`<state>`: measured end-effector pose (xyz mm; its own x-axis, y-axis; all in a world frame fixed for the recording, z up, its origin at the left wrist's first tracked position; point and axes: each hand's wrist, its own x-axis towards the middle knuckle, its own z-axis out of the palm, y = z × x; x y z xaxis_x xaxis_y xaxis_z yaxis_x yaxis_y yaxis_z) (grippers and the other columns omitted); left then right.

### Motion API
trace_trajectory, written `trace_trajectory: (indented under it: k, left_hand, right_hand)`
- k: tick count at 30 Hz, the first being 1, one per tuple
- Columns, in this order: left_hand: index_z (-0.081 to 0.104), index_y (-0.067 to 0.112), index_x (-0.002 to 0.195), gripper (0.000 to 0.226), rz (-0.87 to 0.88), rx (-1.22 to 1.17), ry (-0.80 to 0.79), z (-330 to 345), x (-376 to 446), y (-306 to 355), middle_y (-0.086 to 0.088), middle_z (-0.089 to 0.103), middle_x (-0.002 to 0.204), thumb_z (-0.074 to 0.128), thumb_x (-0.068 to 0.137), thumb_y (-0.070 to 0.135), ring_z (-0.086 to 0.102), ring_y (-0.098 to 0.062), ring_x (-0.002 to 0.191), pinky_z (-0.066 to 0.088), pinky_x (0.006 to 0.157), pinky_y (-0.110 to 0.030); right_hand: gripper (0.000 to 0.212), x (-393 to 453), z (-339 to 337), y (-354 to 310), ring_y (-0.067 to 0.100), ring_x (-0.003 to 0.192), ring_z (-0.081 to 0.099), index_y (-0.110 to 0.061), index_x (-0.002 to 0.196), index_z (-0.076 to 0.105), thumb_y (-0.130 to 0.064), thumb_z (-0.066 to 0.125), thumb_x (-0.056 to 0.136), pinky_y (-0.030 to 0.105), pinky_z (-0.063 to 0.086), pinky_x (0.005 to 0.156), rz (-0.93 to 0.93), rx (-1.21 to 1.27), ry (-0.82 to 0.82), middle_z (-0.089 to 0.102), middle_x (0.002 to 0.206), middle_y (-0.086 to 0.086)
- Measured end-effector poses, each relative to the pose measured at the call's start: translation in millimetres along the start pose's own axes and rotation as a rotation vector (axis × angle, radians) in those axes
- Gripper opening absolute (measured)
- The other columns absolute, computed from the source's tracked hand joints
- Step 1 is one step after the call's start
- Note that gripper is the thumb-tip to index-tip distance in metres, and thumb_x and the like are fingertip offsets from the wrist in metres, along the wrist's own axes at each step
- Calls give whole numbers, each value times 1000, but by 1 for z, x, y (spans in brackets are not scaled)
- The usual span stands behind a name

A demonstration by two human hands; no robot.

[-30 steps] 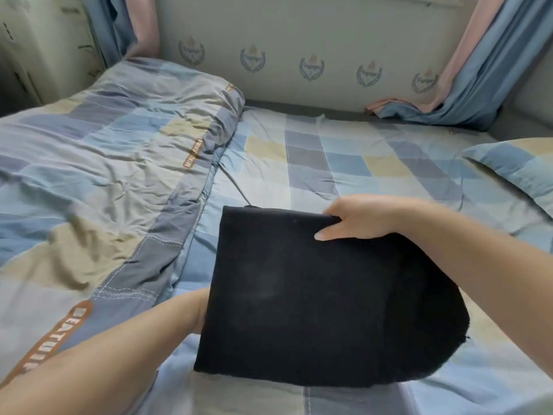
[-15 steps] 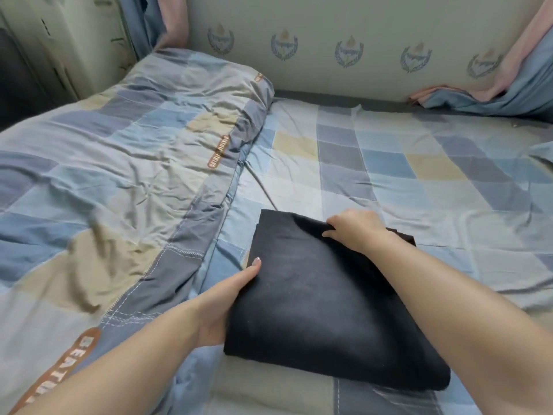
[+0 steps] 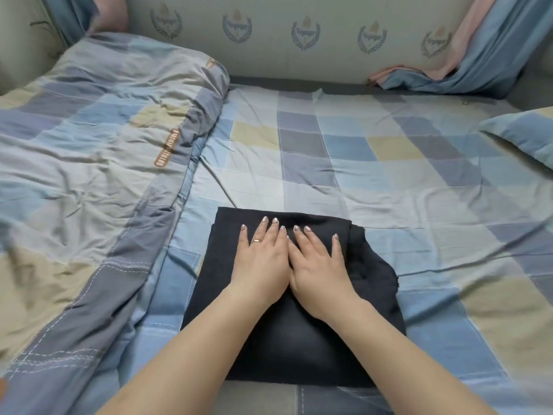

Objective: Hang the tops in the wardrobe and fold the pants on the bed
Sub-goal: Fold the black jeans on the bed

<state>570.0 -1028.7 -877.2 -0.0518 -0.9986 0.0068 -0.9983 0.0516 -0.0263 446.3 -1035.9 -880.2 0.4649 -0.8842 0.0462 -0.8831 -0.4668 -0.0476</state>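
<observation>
The left hand (image 3: 261,259) and right hand (image 3: 318,265) lie flat on the folded dark pants (image 3: 287,339), hiding the cloth beneath them, and how many layers the fold holds cannot be told; both forearms run out of the picture at 6 o'clock. The quilt (image 3: 89,151) is cut off at 9 o'clock and smeared with blur along that edge, and the lettering on its orange label (image 3: 164,157) is too small to read. At 3 o'clock only a corner of the pillow (image 3: 526,136) shows, and the curtain (image 3: 478,55) is cropped at 1 o'clock.
</observation>
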Motion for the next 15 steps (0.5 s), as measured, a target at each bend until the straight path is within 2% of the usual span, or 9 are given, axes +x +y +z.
trace_trajectory:
  k: [2,4,8,11,13,15]
  left_hand:
    - [6,15,153,58,-50,-16,-13,21,2,-3,-4,2,162,25,100,32,-6,-20,148,-3,117,-49]
    - [11,21,153,58,-113,-67,5,33,5,-9,-3,5,161,20,99,41,-5,-19,148,-6,117,-46]
    - [15,27,152,66,-134,-74,37,42,13,-23,-3,9,161,16,93,57,-2,-18,148,-6,118,-43]
    - [14,30,152,74,-210,-67,37,47,9,-45,2,6,161,11,88,67,-2,-17,148,-4,116,-48]
    - [11,29,152,73,-241,-114,-14,45,8,-59,3,1,162,15,90,68,-3,-18,148,3,117,-48]
    - [9,28,153,72,-234,-235,-85,38,8,-65,2,-4,162,25,92,64,-3,-20,148,9,119,-42]
  right_hand:
    - [54,6,19,6,13,146,-7,-30,151,6,-44,17,100,52,-11,113,-25,27,-41,1,160,-2]
    - [56,13,32,9,12,146,-4,-31,151,11,-48,18,98,48,-14,113,-29,51,-19,5,160,-2]
    - [75,22,37,31,12,146,-3,-30,150,13,-67,9,85,48,-16,112,28,-12,-12,5,160,-3]
    - [84,12,39,68,11,146,-4,-35,150,8,-76,3,78,53,-6,113,194,24,-54,-1,160,-6]
    - [80,4,35,85,11,146,-2,-33,151,1,-75,9,82,52,4,115,259,74,-145,-3,160,-6]
    - [80,3,26,91,13,147,1,-30,151,0,-72,18,86,49,10,116,275,128,-207,-3,160,-5]
